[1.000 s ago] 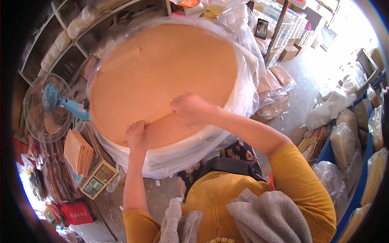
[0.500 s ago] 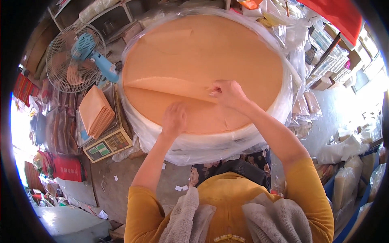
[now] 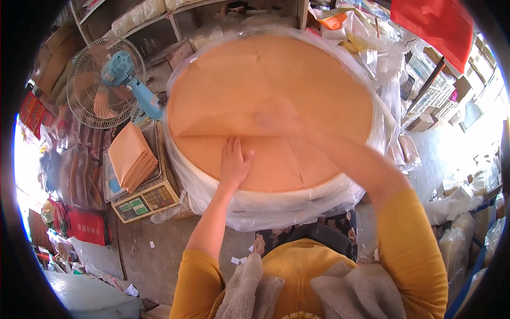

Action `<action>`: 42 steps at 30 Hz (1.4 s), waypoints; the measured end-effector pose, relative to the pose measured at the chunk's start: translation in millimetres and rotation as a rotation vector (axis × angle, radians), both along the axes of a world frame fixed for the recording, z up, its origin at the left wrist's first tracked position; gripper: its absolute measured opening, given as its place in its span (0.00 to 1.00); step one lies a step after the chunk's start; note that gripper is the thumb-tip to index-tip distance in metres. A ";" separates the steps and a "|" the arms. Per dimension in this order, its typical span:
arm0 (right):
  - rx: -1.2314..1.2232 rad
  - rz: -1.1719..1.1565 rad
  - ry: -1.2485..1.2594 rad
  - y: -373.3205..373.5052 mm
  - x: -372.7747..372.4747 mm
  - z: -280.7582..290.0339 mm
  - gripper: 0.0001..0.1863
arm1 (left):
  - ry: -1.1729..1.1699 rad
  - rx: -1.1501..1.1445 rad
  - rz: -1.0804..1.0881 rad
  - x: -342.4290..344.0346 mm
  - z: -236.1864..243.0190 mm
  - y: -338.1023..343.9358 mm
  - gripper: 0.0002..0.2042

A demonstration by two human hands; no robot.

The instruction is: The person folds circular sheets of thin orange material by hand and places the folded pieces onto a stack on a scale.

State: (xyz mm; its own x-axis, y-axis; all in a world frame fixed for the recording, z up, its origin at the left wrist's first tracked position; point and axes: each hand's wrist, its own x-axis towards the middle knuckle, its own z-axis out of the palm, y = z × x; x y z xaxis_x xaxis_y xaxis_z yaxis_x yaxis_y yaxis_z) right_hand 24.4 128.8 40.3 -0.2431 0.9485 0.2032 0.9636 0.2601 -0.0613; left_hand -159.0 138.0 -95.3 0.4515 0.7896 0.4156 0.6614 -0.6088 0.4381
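A large round stack of thin orange-tan sheets (image 3: 324, 101), like big thin pancakes, lies in front of me. The top sheet is folded over, and its straight folded edge crosses the near half. My left hand (image 3: 236, 164) lies flat just below that edge, fingers stretched and thumb apart, holding nothing. Farther in and to the right, my right hand (image 3: 276, 116) is smeared by motion over the folded part. Its fingers cannot be made out. Clear plastic wrap (image 3: 252, 215) bunches around the stack's rim.
To the left, a scale (image 3: 146, 203) carries a pile of folded tan sheets (image 3: 132, 157). Behind it stands a blue fan (image 3: 118, 69). Shelves (image 3: 199, 13) line the back. Plastic bags (image 3: 390, 69) crowd the right side, below a red cloth (image 3: 433, 32).
The lifted flap of the top sheet now lies flat with a straight edge. My left hand has flattened at that edge. My right hand has moved slightly left and is blurred.
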 end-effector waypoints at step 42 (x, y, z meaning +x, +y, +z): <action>-0.155 -0.225 -0.036 -180.8 153.3 -132.6 0.29 | 0.455 -0.049 -0.323 11.7 -7.6 104.5 0.28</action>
